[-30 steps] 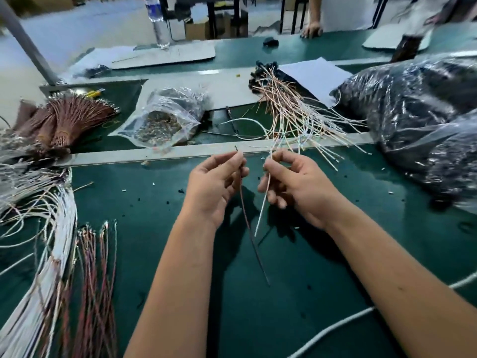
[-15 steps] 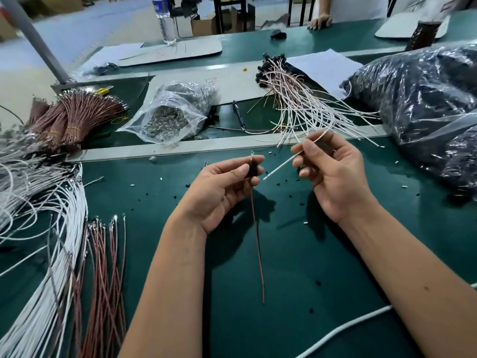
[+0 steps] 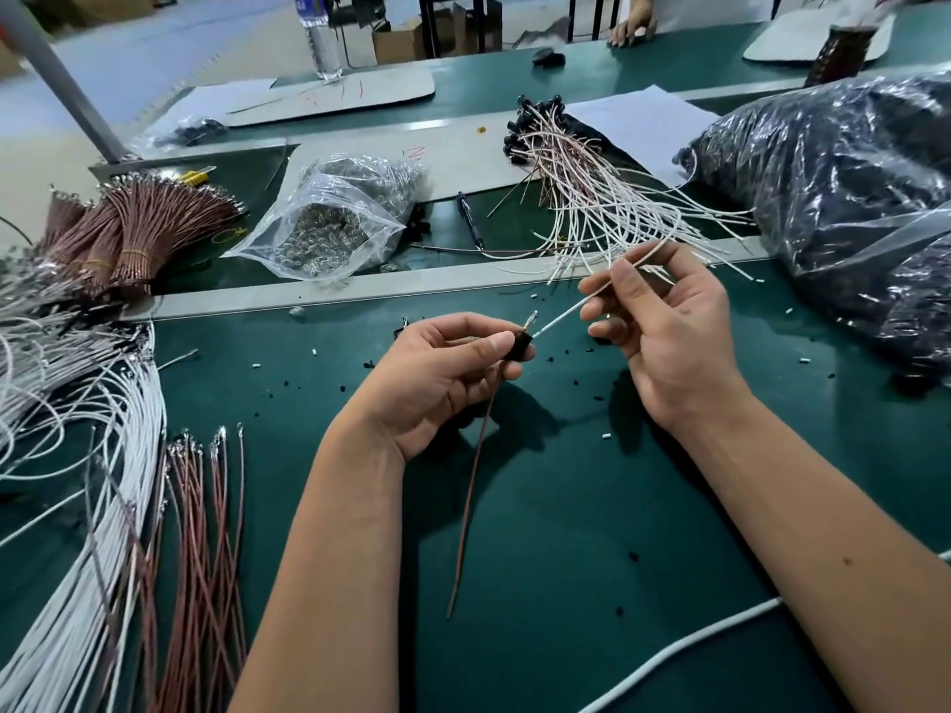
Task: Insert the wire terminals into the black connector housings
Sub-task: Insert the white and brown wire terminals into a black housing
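The left hand (image 3: 437, 367) pinches a small black plastic connector housing (image 3: 520, 346) above the green table (image 3: 566, 506) — a thin brown wire (image 3: 471, 506) dangles from it. The right hand (image 3: 664, 326) grips a thin white wire (image 3: 561, 317), its metal terminal (image 3: 530, 319) at the housing's top.

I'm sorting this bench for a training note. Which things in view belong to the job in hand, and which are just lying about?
In the job:
left hand pinching the black housing, brown wire hanging from it
right hand holding the white wire

Lying about:
bag of metal terminals
pen
water bottle
black plastic sacks
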